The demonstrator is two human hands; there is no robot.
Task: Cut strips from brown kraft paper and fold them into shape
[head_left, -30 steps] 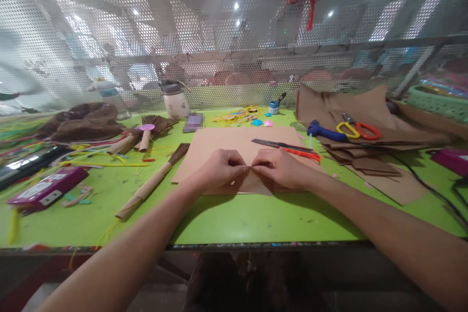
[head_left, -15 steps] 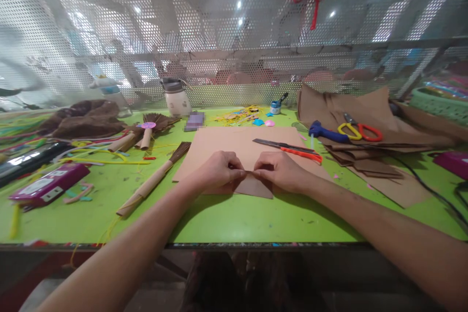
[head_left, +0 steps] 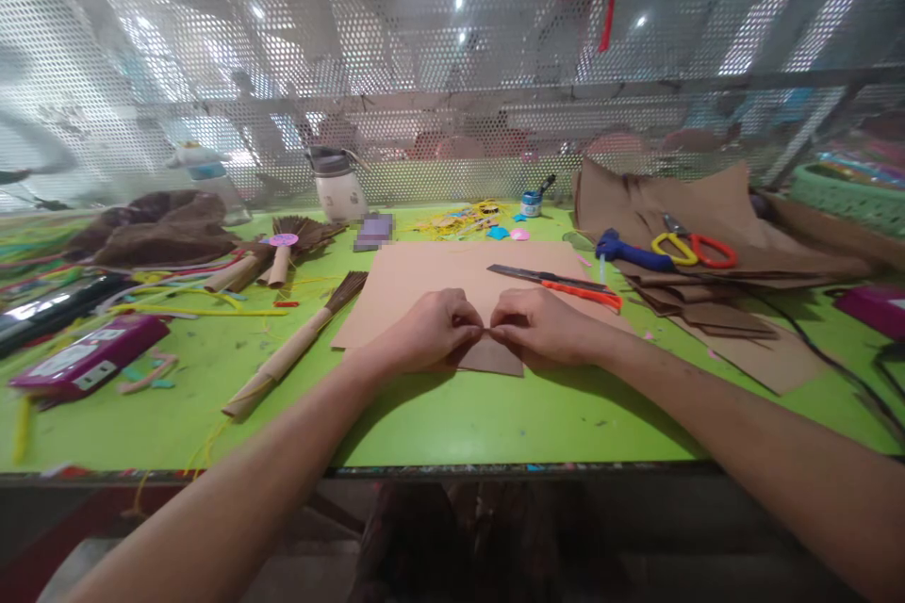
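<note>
My left hand (head_left: 424,332) and my right hand (head_left: 541,328) meet fingertip to fingertip at the middle of the green table (head_left: 452,415). Both pinch the top edge of a small brown paper piece (head_left: 490,356), which lies on the near edge of a larger tan paper sheet (head_left: 452,278). The fingers of each hand are curled closed. Just behind my right hand, an orange-handled utility knife (head_left: 558,284) rests on the tan sheet.
Rolled paper brooms (head_left: 293,346) and coloured strips lie to the left, with a pink box (head_left: 89,360). A stack of brown paper (head_left: 714,236) with scissors (head_left: 693,250) and a blue glue gun (head_left: 629,253) sits right. A perforated metal screen (head_left: 452,85) backs the table.
Both hands have stayed together on the small brown piece; they shifted slightly and the fingertips have drawn closer at its top edge.
</note>
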